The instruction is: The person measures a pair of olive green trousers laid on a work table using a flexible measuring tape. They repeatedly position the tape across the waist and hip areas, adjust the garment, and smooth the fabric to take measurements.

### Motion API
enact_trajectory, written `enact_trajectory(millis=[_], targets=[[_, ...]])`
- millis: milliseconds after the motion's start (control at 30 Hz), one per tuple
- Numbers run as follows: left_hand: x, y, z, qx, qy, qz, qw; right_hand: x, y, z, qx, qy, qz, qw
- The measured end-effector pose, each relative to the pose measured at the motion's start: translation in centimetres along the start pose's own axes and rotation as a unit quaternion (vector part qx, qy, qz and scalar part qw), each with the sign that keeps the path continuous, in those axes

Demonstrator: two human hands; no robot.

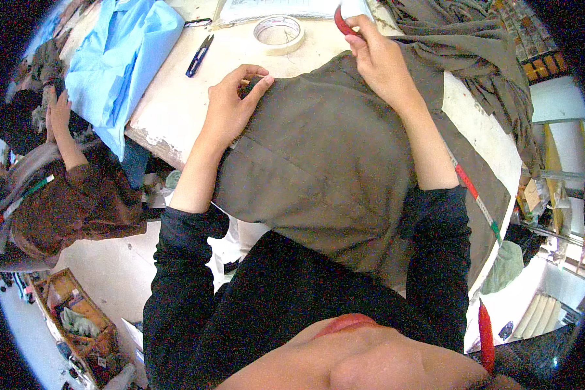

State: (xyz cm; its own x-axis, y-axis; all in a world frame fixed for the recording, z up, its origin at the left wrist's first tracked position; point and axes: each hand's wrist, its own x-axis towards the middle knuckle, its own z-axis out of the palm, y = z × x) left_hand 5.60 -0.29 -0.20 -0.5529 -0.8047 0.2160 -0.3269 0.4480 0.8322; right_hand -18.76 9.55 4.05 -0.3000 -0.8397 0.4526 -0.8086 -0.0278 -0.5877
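A large piece of grey-brown cloth (331, 143) hangs over the table's near edge and across my lap. At its far left edge is my left hand (234, 97), thumb and forefinger nearly together in a pinch on the cloth. My right hand (380, 62) is raised above the far part of the cloth. Its fingers are closed around a smooth, curved red object (346, 23), whose exact kind I cannot make out. Between the hands, a roll of pale tape (278, 36) lies on the table, with a thin thread by it.
Thread snips (199, 56) lie left of the tape roll. Light-blue fabric (120, 62) drapes over the table's left side. More brown cloth (461, 39) is heaped at right. A measuring tape (478, 198) hangs near my right forearm. Another person's arm (62, 127) is at far left.
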Motion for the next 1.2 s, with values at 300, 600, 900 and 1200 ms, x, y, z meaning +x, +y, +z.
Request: enact_trajectory(millis=[300, 600, 900, 1200], targets=[[0.1, 0.2, -0.2, 0.066, -0.017, -0.039, 0.997, -0.4, 2.5, 3.0, -0.135, -0.113, 0.075, 0.982], [-0.1, 0.6, -0.4, 0.060, -0.010, -0.027, 0.998, -0.4, 2.4, 3.1, -0.138, -0.105, 0.101, 0.980], [-0.1, -0.3, 0.4, 0.289, -0.053, 0.255, 0.921, -0.7, 2.3, 2.8, -0.124, -0.090, 0.079, 0.985], [-0.2, -0.1, -0.1, 0.306, -0.107, 0.225, 0.919, -0.1, 4.3, 2.9, -0.129, -0.061, 0.058, 0.988]])
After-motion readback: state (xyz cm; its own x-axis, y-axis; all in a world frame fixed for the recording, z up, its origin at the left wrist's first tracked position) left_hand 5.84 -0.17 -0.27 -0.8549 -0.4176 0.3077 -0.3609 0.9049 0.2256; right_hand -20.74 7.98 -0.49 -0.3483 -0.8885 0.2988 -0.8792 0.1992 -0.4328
